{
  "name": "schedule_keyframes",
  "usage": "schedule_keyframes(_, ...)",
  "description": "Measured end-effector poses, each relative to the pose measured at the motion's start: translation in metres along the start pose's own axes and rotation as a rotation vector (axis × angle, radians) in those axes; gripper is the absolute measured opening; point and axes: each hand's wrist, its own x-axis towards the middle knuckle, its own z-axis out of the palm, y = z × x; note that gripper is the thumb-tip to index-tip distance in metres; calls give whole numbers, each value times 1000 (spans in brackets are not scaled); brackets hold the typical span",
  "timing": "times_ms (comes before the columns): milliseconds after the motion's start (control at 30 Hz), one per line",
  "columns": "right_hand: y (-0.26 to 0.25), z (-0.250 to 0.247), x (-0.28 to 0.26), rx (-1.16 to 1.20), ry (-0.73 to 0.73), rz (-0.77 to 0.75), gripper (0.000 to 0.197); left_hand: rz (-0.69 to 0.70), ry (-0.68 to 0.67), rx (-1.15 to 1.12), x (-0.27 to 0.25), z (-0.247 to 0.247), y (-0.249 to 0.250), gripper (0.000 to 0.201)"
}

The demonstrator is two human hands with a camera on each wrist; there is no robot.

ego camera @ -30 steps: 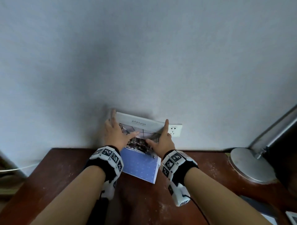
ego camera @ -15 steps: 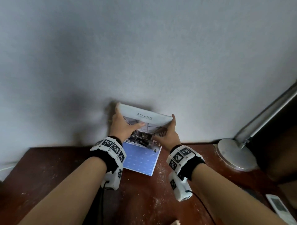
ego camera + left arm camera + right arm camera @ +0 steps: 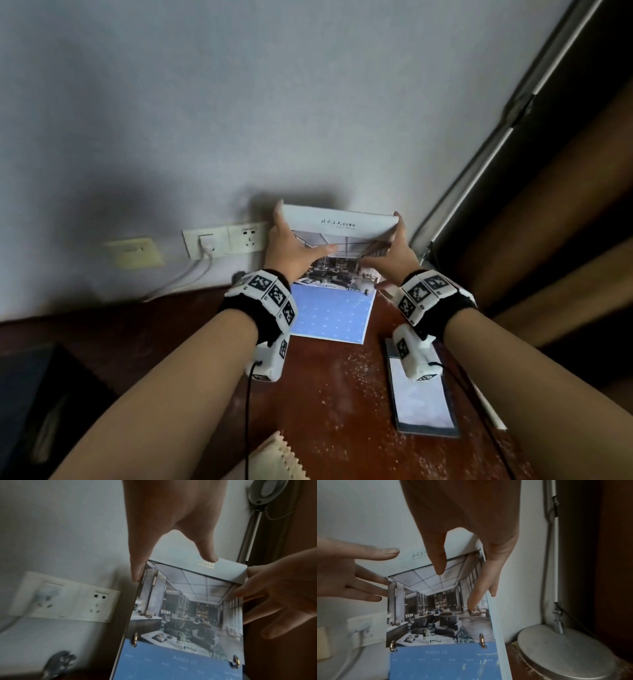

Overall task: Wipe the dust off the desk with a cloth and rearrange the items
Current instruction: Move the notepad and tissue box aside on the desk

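Hands grip the desk calendar between them, left hand and right hand pinching its side edges by the wall. Best to set it down squarely on the dusty table, releasing only once it stands steady.

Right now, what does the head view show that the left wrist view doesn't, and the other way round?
Only the head view shows the dusty desk top, the booklet lying flat on it near the right forearm, and a cream switch plate left of the sockets.

Only the left wrist view shows the lamp head and the calendar's ring binders.

Both show the desk calendar standing against the wall, held at its sides by the left hand and right hand, plus the wall socket.
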Motion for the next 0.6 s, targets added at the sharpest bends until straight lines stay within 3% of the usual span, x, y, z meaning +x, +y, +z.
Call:
schedule_keyframes(267,39,-60,20,37,38,75,114,9,-27,-23,8,74,26,123)
schedule_keyframes(600,41,-69,31,40,7,37,110,-3,39,-18,9,85,29,121)
